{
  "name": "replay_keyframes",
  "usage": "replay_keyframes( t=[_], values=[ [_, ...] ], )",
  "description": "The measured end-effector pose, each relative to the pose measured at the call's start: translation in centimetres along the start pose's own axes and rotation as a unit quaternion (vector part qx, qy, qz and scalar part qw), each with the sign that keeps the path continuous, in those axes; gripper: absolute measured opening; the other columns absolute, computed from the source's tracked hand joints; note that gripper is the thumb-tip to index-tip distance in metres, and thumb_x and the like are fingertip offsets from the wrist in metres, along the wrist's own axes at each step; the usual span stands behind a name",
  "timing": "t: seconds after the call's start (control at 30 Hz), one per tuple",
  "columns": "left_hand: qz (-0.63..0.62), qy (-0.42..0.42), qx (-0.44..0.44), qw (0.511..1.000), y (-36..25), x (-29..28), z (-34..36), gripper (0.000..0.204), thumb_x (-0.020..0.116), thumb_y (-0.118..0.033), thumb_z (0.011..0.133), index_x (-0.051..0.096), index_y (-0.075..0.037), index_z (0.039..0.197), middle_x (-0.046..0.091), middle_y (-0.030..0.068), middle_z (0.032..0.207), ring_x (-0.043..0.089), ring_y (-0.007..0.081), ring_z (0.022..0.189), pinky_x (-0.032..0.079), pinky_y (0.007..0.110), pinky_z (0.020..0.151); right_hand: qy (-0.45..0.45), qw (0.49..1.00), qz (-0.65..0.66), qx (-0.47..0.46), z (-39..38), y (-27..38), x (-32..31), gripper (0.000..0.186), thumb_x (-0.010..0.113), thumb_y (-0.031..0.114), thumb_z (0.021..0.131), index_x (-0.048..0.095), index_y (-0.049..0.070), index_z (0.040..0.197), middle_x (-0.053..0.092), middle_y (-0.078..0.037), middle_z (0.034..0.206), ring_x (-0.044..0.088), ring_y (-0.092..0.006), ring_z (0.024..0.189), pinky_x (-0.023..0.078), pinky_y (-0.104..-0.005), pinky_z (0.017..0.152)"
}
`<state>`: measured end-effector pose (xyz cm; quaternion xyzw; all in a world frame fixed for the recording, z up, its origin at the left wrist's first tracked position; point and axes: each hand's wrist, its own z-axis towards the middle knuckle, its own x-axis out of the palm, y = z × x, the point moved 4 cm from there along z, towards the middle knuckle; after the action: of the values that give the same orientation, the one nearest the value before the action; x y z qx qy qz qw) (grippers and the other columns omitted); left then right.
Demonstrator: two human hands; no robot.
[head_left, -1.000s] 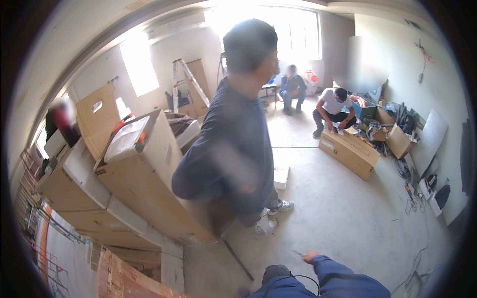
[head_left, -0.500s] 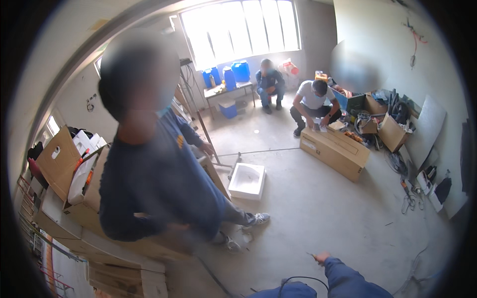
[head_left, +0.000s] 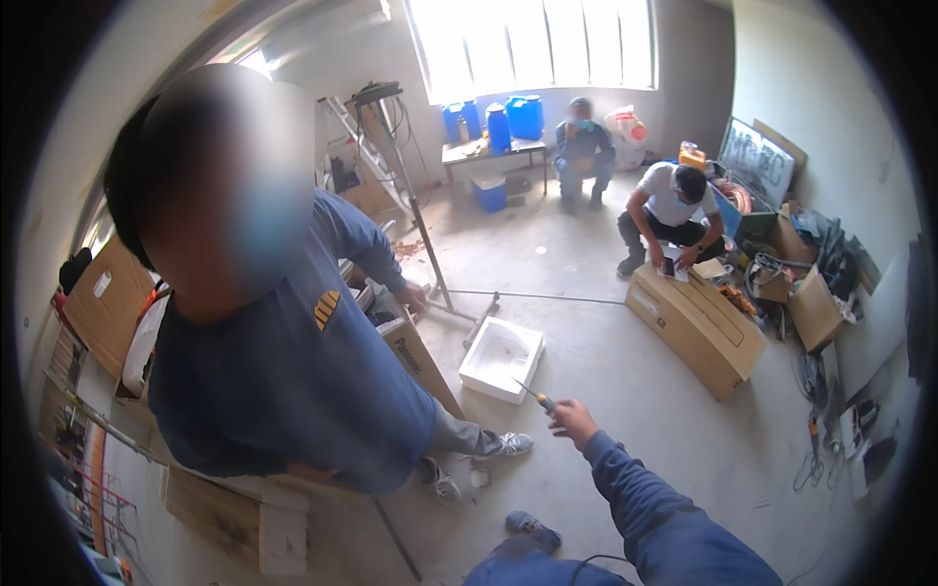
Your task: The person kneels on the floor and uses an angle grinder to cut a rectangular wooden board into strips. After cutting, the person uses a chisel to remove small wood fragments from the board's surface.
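Note:
My right hand (head_left: 574, 423) reaches forward from the lower right in a blue sleeve, its fingers closed round the handle of a screwdriver (head_left: 544, 401). The handle looks yellow and dark, and the thin shaft points up and left. Beyond the tip, as seen from here, lies a white foam box (head_left: 532, 371) on the floor; I cannot tell that they touch. My left hand is out of the picture. A co-worker in a dark blue shirt (head_left: 283, 391) stands close on my left, one hand resting near a cardboard box.
At the right, a person in a white shirt (head_left: 674, 195) squats behind a long cardboard box (head_left: 699, 332). Another person (head_left: 584, 151) squats below the window. Blue containers (head_left: 525, 117) stand on a low table. Cables and boxes line the right wall; a metal stand (head_left: 430, 249) rises behind the foam box.
My right arm has stretched forward and left with the screwdriver, toward the foam box. The view has shifted, and the co-worker on the left appears closer and farther left.

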<state>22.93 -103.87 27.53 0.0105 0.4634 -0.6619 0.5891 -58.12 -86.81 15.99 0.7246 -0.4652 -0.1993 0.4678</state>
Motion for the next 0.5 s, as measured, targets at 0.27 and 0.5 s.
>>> replay_keyframes(
  t=[0.27, 0.5],
  values=[
    [0.059, -0.025, -0.099, 0.993, -7.4, -3.8, -8.6, 0.033, 0.061, -0.017, 0.105, 0.063, 0.006, 0.127, 0.069, 0.0261, 0.124, 0.066, 0.0397, 0.115, 0.056, 0.046, 0.097, 0.204, 0.969, -0.036, -0.133, 8.5, 15.7, 15.1, 0.047, 0.063, 0.021, 0.096, 0.05, 0.004, 0.137, 0.068, -0.016, 0.113, 0.07, -0.0212, 0.09, 0.059, -0.0376, 0.076],
    [-0.054, -0.112, -0.014, 0.992, -14.5, -9.7, -16.1, 0.04, 0.058, -0.013, 0.104, 0.058, 0.007, 0.139, 0.063, 0.0287, 0.137, 0.062, 0.0419, 0.127, 0.048, 0.05, 0.111, 0.171, 0.858, -0.305, -0.376, 19.3, 19.3, 32.9, 0.052, 0.064, 0.013, 0.093, 0.047, 0.006, 0.142, 0.061, -0.029, 0.125, 0.064, -0.0478, 0.119, 0.055, -0.0485, 0.099]
  ],
)
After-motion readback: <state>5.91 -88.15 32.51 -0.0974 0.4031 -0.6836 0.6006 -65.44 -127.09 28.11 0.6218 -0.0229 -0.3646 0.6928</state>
